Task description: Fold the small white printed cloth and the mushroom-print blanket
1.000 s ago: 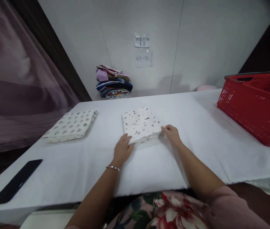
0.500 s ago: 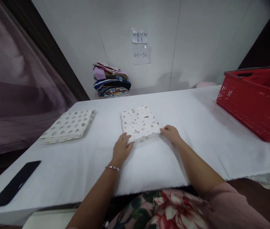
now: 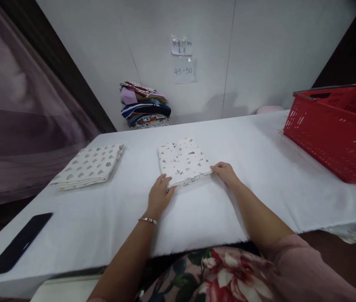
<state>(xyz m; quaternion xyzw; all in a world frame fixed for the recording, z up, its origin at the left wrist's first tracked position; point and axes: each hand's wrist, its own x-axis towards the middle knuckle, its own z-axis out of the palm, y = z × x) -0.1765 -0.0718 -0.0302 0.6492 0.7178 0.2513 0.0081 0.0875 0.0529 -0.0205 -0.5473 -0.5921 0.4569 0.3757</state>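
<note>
Folded white cloth [image 3: 184, 161], small grey print, lies on white tabletop [image 3: 250, 147] ahead of me. My left hand [image 3: 159, 196] at its near left corner, fingers clamped on folded layers; my right hand [image 3: 227, 174] at near right corner, fingers pinching edge. To left, well apart: second folded cloth [image 3: 91, 165], rows of grey shapes; nearer, flat black object [image 3: 19, 245]. Far right: red basket [image 3: 328, 142]. Beyond tabletop: fabric stack [image 3: 146, 109].

The left grip [image 3: 160, 195] partly hides the held cloth [image 3: 184, 161].
</note>
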